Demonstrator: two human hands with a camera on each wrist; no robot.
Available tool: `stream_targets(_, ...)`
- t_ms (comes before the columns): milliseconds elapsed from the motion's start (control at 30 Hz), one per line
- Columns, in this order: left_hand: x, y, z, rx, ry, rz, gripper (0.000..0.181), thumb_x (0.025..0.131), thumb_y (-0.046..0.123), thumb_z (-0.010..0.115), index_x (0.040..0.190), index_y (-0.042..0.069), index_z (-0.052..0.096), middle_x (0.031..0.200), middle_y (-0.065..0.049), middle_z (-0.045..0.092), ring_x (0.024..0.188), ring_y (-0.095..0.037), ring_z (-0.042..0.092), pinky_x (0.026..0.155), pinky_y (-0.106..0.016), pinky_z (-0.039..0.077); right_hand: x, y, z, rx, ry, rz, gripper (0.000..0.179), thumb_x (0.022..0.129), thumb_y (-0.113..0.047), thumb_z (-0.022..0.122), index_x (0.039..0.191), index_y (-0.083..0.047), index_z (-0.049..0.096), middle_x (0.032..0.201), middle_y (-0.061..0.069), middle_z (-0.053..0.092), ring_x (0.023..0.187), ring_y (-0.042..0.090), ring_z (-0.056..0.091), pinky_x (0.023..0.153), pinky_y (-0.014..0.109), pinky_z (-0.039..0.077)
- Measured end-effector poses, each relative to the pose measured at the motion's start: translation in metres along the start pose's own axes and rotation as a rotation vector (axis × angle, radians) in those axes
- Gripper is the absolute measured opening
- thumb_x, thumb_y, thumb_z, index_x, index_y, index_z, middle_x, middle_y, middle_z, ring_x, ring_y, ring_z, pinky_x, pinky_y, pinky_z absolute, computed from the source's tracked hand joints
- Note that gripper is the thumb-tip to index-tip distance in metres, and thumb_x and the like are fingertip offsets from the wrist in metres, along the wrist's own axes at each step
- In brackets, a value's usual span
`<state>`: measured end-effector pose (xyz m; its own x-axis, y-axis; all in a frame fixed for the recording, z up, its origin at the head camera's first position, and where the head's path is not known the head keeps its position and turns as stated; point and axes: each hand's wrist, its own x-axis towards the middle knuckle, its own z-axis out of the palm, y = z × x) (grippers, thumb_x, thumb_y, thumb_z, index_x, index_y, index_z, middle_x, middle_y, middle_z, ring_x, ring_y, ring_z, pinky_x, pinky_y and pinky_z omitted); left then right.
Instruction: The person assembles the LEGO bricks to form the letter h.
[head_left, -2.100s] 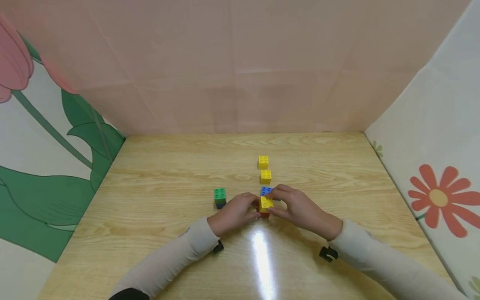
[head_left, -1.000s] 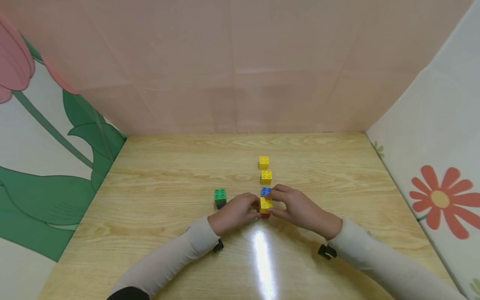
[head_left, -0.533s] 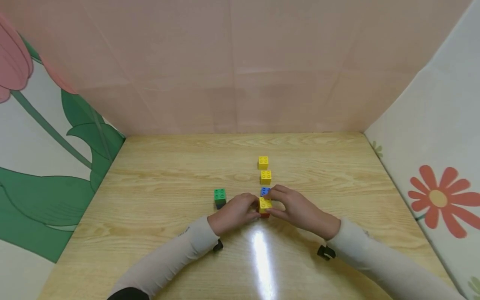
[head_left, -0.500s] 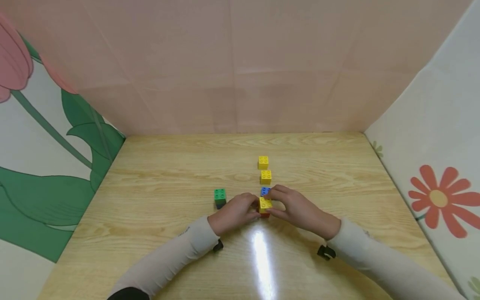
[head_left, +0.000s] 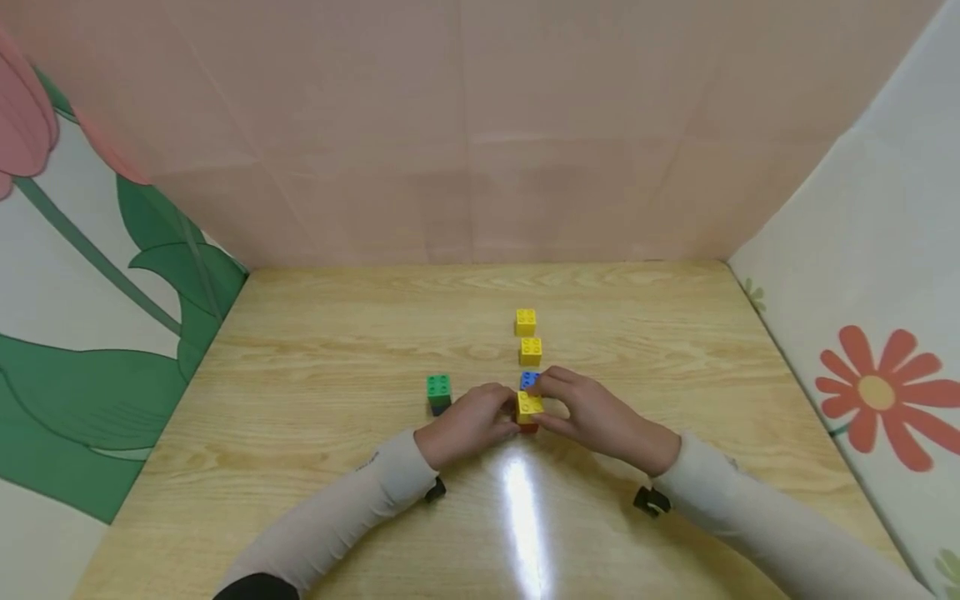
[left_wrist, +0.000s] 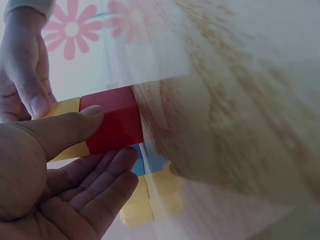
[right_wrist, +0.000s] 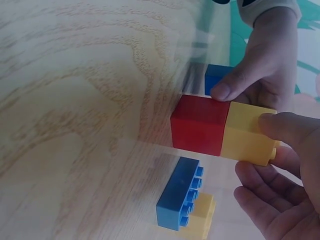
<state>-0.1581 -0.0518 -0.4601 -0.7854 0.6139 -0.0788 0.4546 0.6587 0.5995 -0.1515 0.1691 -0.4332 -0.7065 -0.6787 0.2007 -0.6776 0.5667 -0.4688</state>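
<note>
A yellow brick (head_left: 528, 407) sits on top of a red brick (head_left: 529, 428) in the head view, flush edge to edge in the right wrist view. My left hand (head_left: 468, 423) grips the red brick from the left; its thumb presses the red side (left_wrist: 120, 120) in the left wrist view. From the right, my right hand (head_left: 600, 417) pinches the yellow brick (right_wrist: 247, 135) between thumb and fingers. Just behind the pair lies a blue brick (head_left: 529, 380), partly covered by the right fingers; the right wrist view shows its row of studs.
Two yellow bricks (head_left: 526, 322) (head_left: 531, 352) stand in a line behind the blue one. Left of the left hand, a green brick (head_left: 438, 387) rests on a dark blue brick (head_left: 441, 409). A pink backdrop (head_left: 480, 150) closes the wooden table's (head_left: 337, 333) far edge.
The yellow brick and my right hand have shifted very slightly left, over the red brick. My left hand keeps its grip, and the other bricks stay put.
</note>
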Motion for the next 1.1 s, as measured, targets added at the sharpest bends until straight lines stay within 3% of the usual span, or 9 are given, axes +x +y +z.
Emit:
stream_targets(667,-0.0001,0.0023,-0.0023,-0.012,0.006,0.011,0.021,0.091,0.022,0.071,0.107,0.008,0.067,0.098,0.002,0.066,0.087,-0.009,0.061,0.075,-0.02,0.051,0.0012,-0.0032,-0.0051,0.035,-0.013,0.008,0.027,0.089,-0.023,0.073,0.114,-0.011,0.067,0.108,-0.004,0.062,0.094,0.018,0.064,0.078,0.036,0.057)
stream_targets(1100,0.0005,0.0011,-0.0008,-0.017,-0.007,-0.009,0.023,0.091,0.023,0.071,0.109,0.01,0.068,0.098,0.004,0.066,0.087,-0.007,0.061,0.075,-0.019,0.051,0.0027,-0.0079,-0.0083,0.015,-0.043,0.006,0.03,0.089,-0.022,0.074,0.115,-0.009,0.067,0.11,-0.001,0.062,0.095,0.018,0.064,0.079,0.032,0.056)
